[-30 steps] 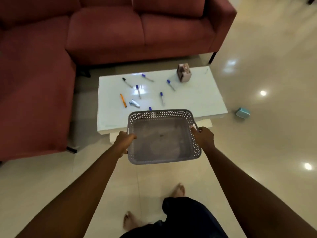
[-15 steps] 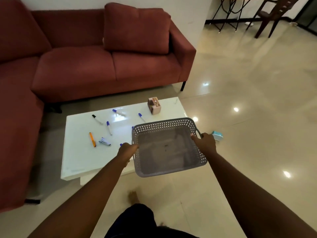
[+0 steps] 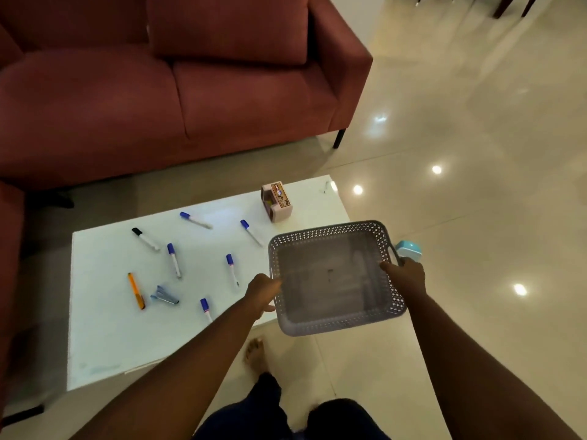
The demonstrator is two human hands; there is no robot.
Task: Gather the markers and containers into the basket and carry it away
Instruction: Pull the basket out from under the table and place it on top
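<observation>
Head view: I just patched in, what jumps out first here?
The grey basket, empty, held by both hands, left hand and right hand, over the right end of the white table. Left of it, markers lie scattered on the tabletop, with a pink container at the far edge.

We see our basket (image 3: pixel 336 308) covering the table's (image 3: pixel 104 344) near right corner and part of the teal container (image 3: pixel 409 248) on the floor. Our left forearm hides one marker's (image 3: pixel 205 308) lower end. The pink box's (image 3: pixel 277 201) label is unreadable.
</observation>
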